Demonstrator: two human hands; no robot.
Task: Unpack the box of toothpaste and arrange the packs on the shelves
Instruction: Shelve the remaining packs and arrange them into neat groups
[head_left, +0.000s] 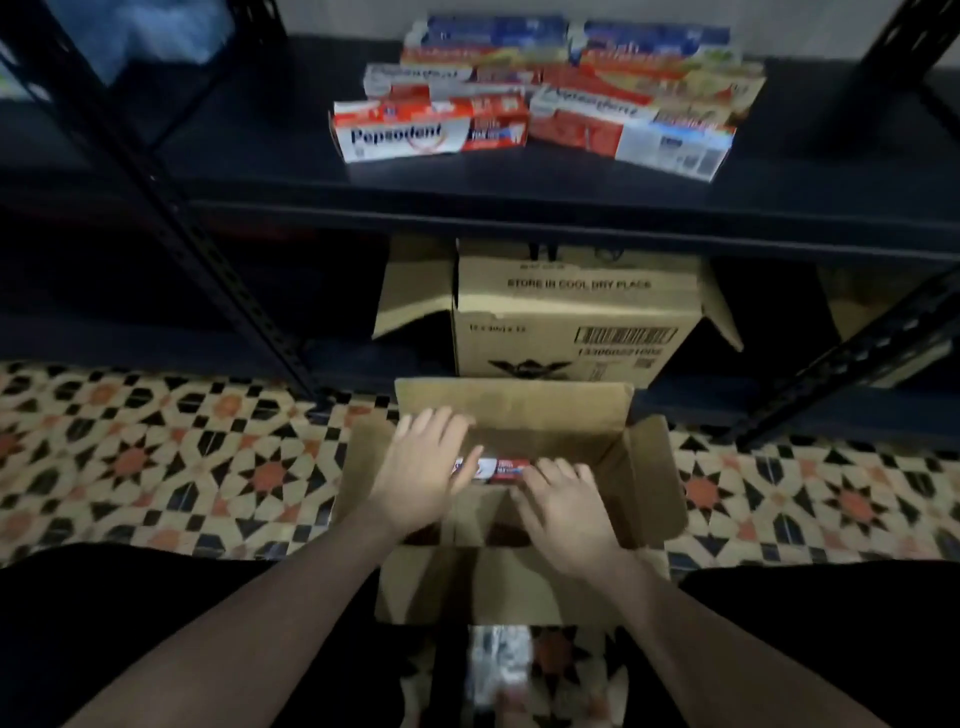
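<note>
Dim indoor light, deep shadow beneath the shelf (519, 208), soft motion blur, wide-angle bending at edges

Toothpaste pack (493, 469) half under hands

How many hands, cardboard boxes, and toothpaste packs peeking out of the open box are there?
Hands: 2, left hand, right hand
Cardboard boxes: 2, open box, box under the shelf
Toothpaste pack in open box: 1
Total: 5

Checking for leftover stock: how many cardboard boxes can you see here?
2: the open box on the tiled floor under both hands, and a second box behind it under the shelf. Others may be hidden.
</note>
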